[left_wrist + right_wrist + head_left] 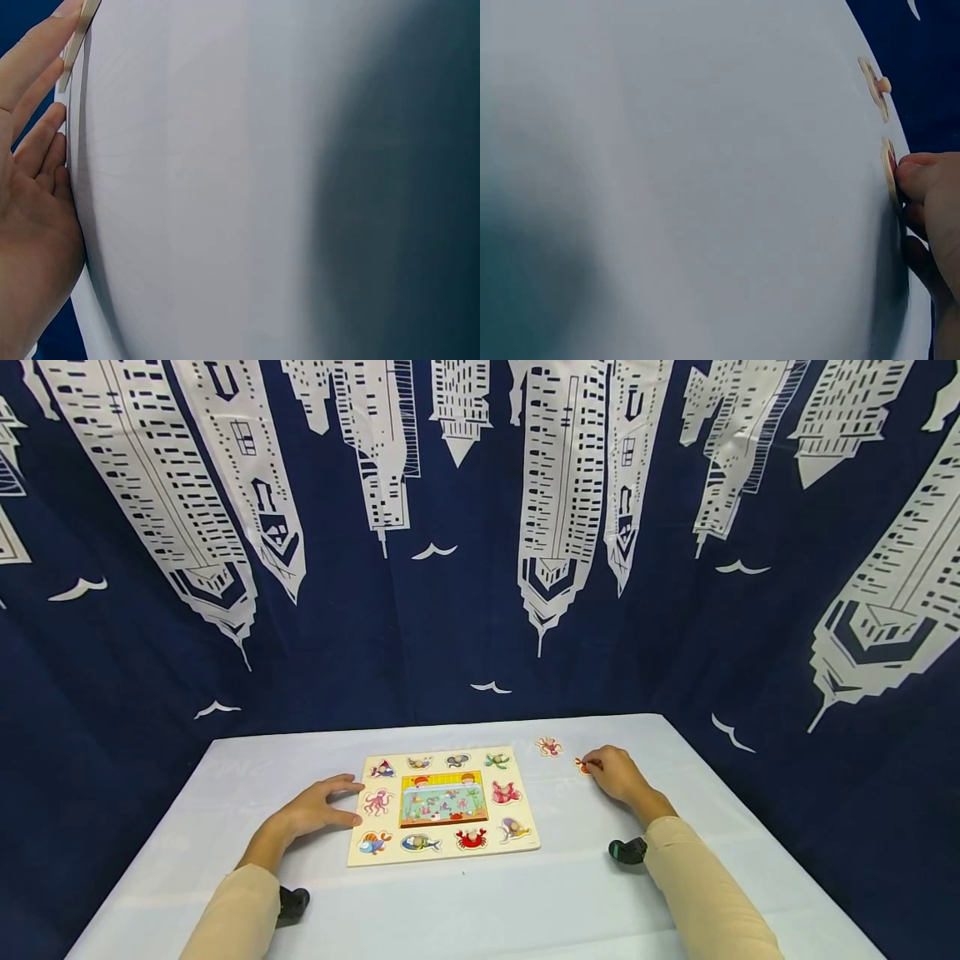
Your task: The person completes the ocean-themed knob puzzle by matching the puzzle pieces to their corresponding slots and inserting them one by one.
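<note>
A wooden peg puzzle board (442, 853) with sea-animal shapes lies on the table, an aquarium picture (444, 800) at its centre. My left hand (322, 806) rests at the board's left edge, thumb and fingers spread along it. In the left wrist view, fingertips (71, 19) meet the board's edge. To the right of the board, my right hand (618, 774) pinches a small orange-red puzzle piece (581, 766), mostly covered by the fingers. Seen from the right wrist, that piece (889, 169) is tilted on edge at the thumb. A reddish octopus piece (549, 747) lies just beyond, its knob up.
A white cloth covers the table (525, 902). Behind it hangs a dark blue curtain (450, 610) printed with white buildings. A black wrist device (628, 851) hangs by the right sleeve, another (293, 906) by the left.
</note>
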Tool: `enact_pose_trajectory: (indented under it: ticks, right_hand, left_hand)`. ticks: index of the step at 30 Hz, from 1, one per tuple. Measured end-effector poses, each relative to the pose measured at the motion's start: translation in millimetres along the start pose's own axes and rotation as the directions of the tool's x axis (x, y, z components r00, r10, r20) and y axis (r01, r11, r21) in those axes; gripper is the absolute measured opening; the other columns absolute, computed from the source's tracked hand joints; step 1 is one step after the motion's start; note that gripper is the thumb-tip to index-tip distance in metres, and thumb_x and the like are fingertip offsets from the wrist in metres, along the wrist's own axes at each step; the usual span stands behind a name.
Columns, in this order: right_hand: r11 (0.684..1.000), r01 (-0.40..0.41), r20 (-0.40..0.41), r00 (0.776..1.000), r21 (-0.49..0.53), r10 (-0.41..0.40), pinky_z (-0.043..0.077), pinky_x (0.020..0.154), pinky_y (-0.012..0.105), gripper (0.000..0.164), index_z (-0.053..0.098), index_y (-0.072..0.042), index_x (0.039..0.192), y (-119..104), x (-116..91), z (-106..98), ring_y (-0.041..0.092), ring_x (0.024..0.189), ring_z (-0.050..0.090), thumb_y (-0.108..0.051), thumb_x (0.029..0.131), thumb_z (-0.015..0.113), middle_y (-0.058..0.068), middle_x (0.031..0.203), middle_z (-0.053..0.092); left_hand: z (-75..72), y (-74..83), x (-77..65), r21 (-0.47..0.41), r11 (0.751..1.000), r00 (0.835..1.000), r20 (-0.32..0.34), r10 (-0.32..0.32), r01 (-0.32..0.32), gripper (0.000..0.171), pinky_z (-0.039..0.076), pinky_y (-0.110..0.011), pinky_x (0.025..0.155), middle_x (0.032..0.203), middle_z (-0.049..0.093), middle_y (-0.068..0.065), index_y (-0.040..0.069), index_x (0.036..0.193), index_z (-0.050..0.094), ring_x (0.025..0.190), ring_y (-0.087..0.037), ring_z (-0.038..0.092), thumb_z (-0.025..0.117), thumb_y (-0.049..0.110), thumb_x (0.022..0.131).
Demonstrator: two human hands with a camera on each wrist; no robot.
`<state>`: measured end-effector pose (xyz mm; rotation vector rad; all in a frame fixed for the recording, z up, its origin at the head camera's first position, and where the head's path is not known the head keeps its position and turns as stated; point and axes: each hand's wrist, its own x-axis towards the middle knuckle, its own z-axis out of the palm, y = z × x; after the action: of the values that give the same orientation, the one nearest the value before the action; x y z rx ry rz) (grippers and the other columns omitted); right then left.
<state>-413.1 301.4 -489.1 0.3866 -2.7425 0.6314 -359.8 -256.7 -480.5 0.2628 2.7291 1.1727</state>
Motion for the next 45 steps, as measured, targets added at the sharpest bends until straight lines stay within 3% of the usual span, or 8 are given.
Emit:
enact_pose_trajectory:
  ticks: [7, 13, 22, 34, 41, 45]
  right_hand:
    - [1.000, 0.019, -0.011, 1.000, 0.022, -0.019, 0.052, 0.093, 0.056, 0.013, 0.078, 0.004, 0.102, -7.3, 3.5, -1.4, 0.040, 0.103, 0.067, 0.004, 0.096, 0.067, 0.019, 0.102, 0.072]
    - [0.998, 0.055, -0.029, 0.998, 0.038, -0.054, 0.054, 0.091, 0.053, 0.014, 0.079, 0.003, 0.103, -20.0, 13.1, 1.5, 0.037, 0.102, 0.068, 0.005, 0.096, 0.067, 0.017, 0.102, 0.073]
    - [0.980, 0.191, -0.073, 0.980, 0.057, -0.187, 0.056, 0.084, 0.050, 0.018, 0.079, 0.003, 0.107, -42.4, 20.7, 7.4, 0.032, 0.093, 0.068, 0.008, 0.092, 0.070, 0.014, 0.098, 0.071]
    - [0.961, 0.266, -0.008, 0.964, 0.080, -0.266, 0.055, 0.092, 0.049, 0.017, 0.079, 0.000, 0.108, -77.6, 23.2, 10.9, 0.029, 0.100, 0.069, 0.003, 0.094, 0.072, 0.010, 0.103, 0.073]
    - [0.943, 0.316, 0.061, 0.945, 0.101, -0.323, 0.053, 0.075, 0.035, 0.009, 0.081, -0.006, 0.101, -99.9, 27.8, 12.7, 0.011, 0.079, 0.060, -0.010, 0.095, 0.076, -0.003, 0.090, 0.072]
    - [0.937, 0.332, 0.099, 0.934, 0.108, -0.343, 0.051, 0.070, 0.031, 0.009, 0.081, -0.009, 0.092, -116.8, 29.8, 14.7, 0.008, 0.074, 0.058, -0.018, 0.095, 0.078, -0.007, 0.084, 0.071]
  left_hand:
    - [0.7, 0.9, -1.8, 0.009, 1.000, 1.000, 0.002, 0.003, -0.003, 0.076, 0.018, -0.074, 0.114, 0.162, 0.036, -0.022, 0.007, 0.141, 0.064, 0.149, -0.051, 0.021, 0.093, 0.034, 0.076]
    - [-0.1, 2.9, -2.5, 0.012, 1.000, 1.000, 0.004, 0.004, -0.004, 0.075, 0.018, -0.074, 0.114, 0.161, 0.036, -0.023, 0.007, 0.141, 0.063, 0.149, -0.052, 0.022, 0.093, 0.032, 0.076]
    - [-0.7, 2.1, -1.5, 0.014, 1.000, 1.000, 0.000, -0.003, 0.003, 0.076, 0.018, -0.074, 0.115, 0.162, 0.035, -0.022, 0.007, 0.141, 0.063, 0.150, -0.050, 0.021, 0.093, 0.033, 0.076]
    - [0.2, 2.2, -1.7, 0.012, 1.000, 1.000, 0.004, -0.006, 0.006, 0.077, 0.018, -0.073, 0.115, 0.162, 0.036, -0.022, 0.007, 0.142, 0.063, 0.150, -0.050, 0.021, 0.092, 0.035, 0.076]
    - [0.1, 1.5, -2.7, 0.017, 1.000, 1.000, 0.003, 0.015, -0.015, 0.076, 0.019, -0.074, 0.114, 0.161, 0.036, -0.023, 0.006, 0.141, 0.063, 0.149, -0.051, 0.022, 0.092, 0.034, 0.077]
    - [0.3, 0.7, -2.6, 0.013, 1.000, 1.000, 0.003, 0.012, -0.012, 0.076, 0.019, -0.074, 0.114, 0.161, 0.036, -0.023, 0.006, 0.141, 0.063, 0.149, -0.051, 0.022, 0.093, 0.033, 0.076]
